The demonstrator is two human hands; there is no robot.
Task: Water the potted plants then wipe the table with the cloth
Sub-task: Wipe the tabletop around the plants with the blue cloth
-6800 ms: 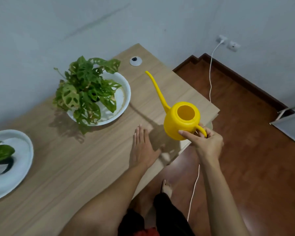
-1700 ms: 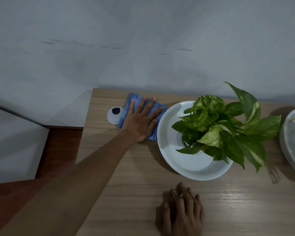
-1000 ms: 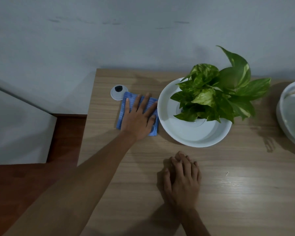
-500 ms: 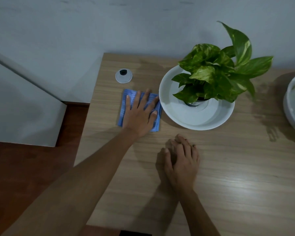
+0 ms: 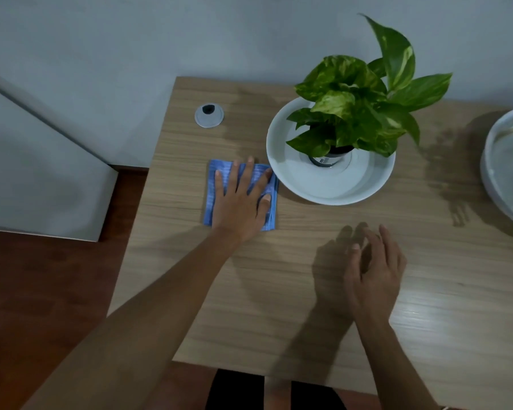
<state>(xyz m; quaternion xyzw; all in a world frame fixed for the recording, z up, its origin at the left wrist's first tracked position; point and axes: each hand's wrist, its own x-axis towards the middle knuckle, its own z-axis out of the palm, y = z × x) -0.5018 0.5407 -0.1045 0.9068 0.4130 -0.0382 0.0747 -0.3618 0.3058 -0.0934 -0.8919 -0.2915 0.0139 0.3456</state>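
Observation:
A folded blue cloth [image 5: 212, 184] lies on the wooden table [image 5: 279, 291], just left of a white dish. My left hand [image 5: 239, 199] presses flat on the cloth with fingers spread. My right hand [image 5: 373, 267] hovers just above the table to the right, fingers loosely bent and holding nothing. A green and yellow leafed potted plant [image 5: 359, 102] stands in the white dish [image 5: 296, 184]. A second white dish [image 5: 492, 170] shows at the right edge with a bit of leaf.
A round grey cable grommet [image 5: 209, 115] sits in the table near its back left corner. The table's left edge drops to a dark wooden floor [image 5: 42, 291]. A grey wall runs behind the table.
My left hand has slid the cloth toward me, away from the grommet. My right hand has lifted off the table and its fingers have loosened. The view has tilted down.

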